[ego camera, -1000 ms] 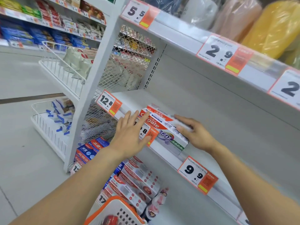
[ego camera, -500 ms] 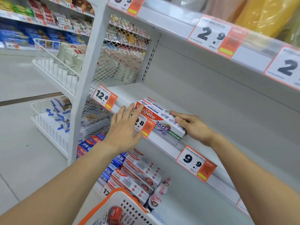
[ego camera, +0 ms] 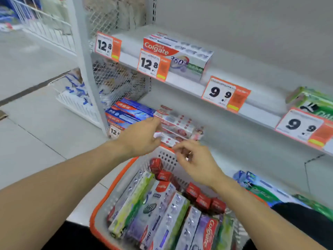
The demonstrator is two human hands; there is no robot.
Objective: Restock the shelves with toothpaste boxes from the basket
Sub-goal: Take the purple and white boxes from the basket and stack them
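While both hands hang above the far end of the basket (ego camera: 100,201), neither grip holds anything: the left hand (ego camera: 142,137) has loosely bent fingers near the red-and-white boxes (ego camera: 177,124) on the lower shelf, though blur hides whether it touches them, and the right hand (ego camera: 195,162) is relaxed with fingers lightly curled over the basket's back wall. Below the forearms, the orange-rimmed basket is packed with long toothpaste boxes (ego camera: 163,216) lying side by side, with small red cartons (ego camera: 202,200) at their far ends. Left of the red-and-white boxes on the lower shelf sit blue boxes (ego camera: 128,113). On the middle shelf (ego camera: 252,73) above, a Colgate 360 box (ego camera: 182,55) lies lengthwise along the front edge, behind a 12.8 price tag (ego camera: 153,64). Farther right hang 9.9 tags (ego camera: 225,94), with green boxes (ego camera: 312,101) at the frame's edge.
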